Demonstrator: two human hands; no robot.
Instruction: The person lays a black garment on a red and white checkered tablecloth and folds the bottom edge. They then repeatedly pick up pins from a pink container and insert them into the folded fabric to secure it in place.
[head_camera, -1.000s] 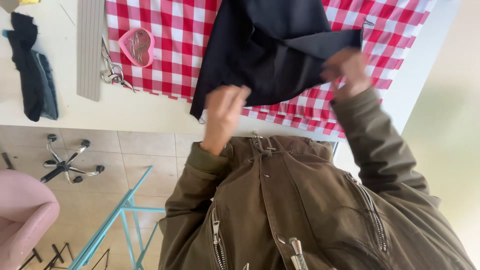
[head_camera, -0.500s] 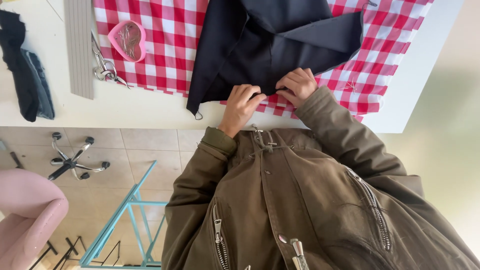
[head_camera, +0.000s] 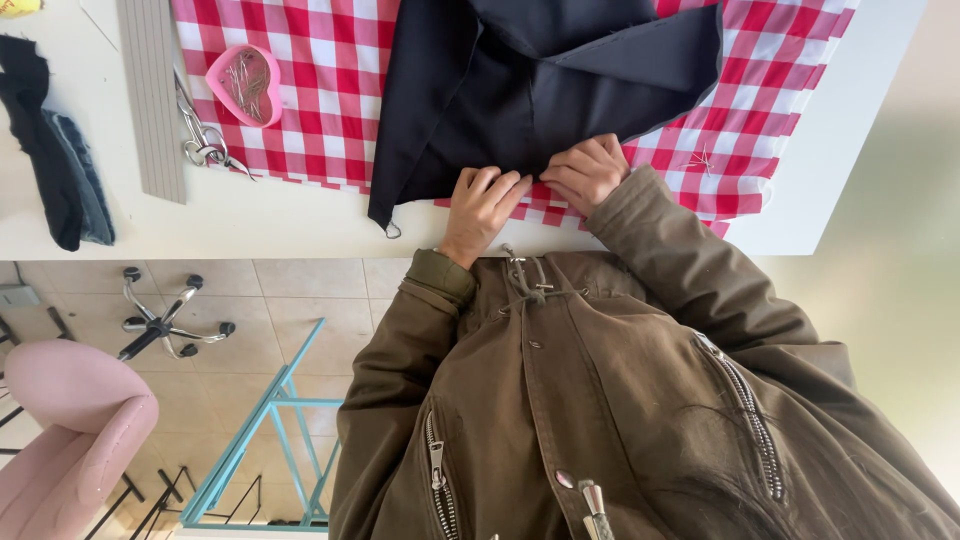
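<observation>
Both grips pinch dark fabric (head_camera: 540, 90) hem, frame centre: left hand (head_camera: 482, 205), right hand (head_camera: 585, 172). Pink heart dish (head_camera: 243, 84) upper left holds pins. Desk (head_camera: 280, 215) edge bare below.

Two hands, the left hand (head_camera: 483, 205) and right hand (head_camera: 585, 170), one dark navy fabric (head_camera: 540, 85) and one red checked cloth (head_camera: 320, 75). One pink heart-shaped pin dish (head_camera: 243, 83), one pair of scissors (head_camera: 200, 135), one grey ribbed strip (head_camera: 155, 100). One pink chair (head_camera: 65, 430).
</observation>
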